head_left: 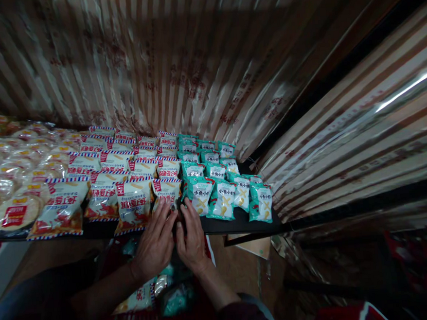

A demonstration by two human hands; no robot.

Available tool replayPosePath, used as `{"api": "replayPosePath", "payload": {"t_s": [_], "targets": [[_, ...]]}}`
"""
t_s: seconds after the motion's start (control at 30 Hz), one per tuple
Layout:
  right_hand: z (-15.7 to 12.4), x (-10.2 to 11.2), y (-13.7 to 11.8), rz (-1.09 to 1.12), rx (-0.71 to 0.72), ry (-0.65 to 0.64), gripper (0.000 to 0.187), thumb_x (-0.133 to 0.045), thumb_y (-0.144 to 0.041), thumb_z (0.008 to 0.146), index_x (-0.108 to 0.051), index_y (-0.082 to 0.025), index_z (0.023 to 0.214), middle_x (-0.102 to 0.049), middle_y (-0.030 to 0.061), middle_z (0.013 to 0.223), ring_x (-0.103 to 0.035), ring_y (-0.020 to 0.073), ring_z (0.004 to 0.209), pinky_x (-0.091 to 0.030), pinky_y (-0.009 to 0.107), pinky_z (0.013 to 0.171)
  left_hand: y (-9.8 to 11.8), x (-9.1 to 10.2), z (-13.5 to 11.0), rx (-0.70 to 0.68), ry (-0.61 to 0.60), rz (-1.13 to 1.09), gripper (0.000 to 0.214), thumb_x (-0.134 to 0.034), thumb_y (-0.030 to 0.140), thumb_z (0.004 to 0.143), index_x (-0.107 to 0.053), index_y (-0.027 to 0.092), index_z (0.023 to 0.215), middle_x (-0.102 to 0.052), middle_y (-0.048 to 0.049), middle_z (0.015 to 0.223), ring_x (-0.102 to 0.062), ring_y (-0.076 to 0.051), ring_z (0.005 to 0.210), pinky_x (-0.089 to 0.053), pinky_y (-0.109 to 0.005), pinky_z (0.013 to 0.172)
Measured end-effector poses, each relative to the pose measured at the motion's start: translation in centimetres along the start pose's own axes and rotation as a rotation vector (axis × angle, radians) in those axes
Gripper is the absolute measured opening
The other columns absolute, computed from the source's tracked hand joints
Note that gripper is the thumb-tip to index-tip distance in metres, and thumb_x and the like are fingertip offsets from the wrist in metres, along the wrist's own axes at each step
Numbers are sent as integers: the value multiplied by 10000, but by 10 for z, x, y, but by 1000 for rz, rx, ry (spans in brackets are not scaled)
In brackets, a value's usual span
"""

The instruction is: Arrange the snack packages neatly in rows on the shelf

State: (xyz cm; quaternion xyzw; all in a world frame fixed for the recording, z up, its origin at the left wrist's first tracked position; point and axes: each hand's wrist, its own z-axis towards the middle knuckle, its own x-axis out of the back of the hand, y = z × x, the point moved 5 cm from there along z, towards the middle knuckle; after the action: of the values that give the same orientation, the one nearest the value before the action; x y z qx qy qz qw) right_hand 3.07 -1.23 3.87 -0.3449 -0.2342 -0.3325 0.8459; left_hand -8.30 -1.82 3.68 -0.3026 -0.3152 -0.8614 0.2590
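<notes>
My left hand [155, 239] reaches to the shelf's front edge with its fingers stretched out over the lower part of a white and red snack bag [167, 188]. Close beside it, my right hand [192, 237] has its fingers extended, their tips at the left side of a green snack bag [199, 194]. A dark gap shows between the two bags. Neither hand is wrapped round a bag. To the left stand rows of the white and red bags [133, 202] with striped edges. The green bags [221, 198] stand in rows to the right.
Clear-wrapped round crackers [17, 210] cover the left of the black shelf [247, 225]. Striped sheeting [148, 62] hangs behind, with a dark frame bar [287, 125] at right. Below my arms, a red container holds more snack bags [139, 299].
</notes>
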Motion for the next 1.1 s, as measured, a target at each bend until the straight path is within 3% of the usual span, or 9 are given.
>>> {"api": "replayPosePath", "payload": {"t_s": [0.23, 0.5, 0.77, 1.1], "targets": [[-10, -22, -14, -44, -2, -92, 517, -372, -149, 945, -326, -212, 1456, -286, 118, 1539, -246, 249, 1432, -351, 526, 1111, -21, 25, -21, 96, 43, 87, 736, -362, 12, 863, -95, 214, 1518, -34, -121, 1589, -62, -368, 1443, -269, -607, 1105], [-7, -35, -22, -78, -83, -37, 538, -370, -212, 963, -244, -198, 1486, -274, 130, 1541, -210, 253, 1441, -339, 537, 1105, -51, 50, -33, 196, 143, 168, 704, -445, 92, 896, -125, 223, 1510, -19, -126, 1590, -2, -377, 1441, -236, -623, 1105], [9, -45, -24, -144, -173, -25, 533, -399, -285, 963, -281, -178, 1472, -270, 160, 1536, -251, 266, 1424, -358, 523, 1084, -60, 43, -36, 193, 91, 165, 651, -427, 116, 902, -170, 206, 1493, -19, -134, 1588, -37, -366, 1445, -279, -597, 1099], [8, -56, -21, -252, -202, -13, 568, -433, -304, 944, -294, -115, 1462, -298, 205, 1513, -278, 288, 1407, -387, 505, 1049, -64, 35, -34, 178, 70, 204, 632, -437, 87, 881, -229, 190, 1469, -44, -153, 1583, -44, -366, 1445, -289, -601, 1094]]}}
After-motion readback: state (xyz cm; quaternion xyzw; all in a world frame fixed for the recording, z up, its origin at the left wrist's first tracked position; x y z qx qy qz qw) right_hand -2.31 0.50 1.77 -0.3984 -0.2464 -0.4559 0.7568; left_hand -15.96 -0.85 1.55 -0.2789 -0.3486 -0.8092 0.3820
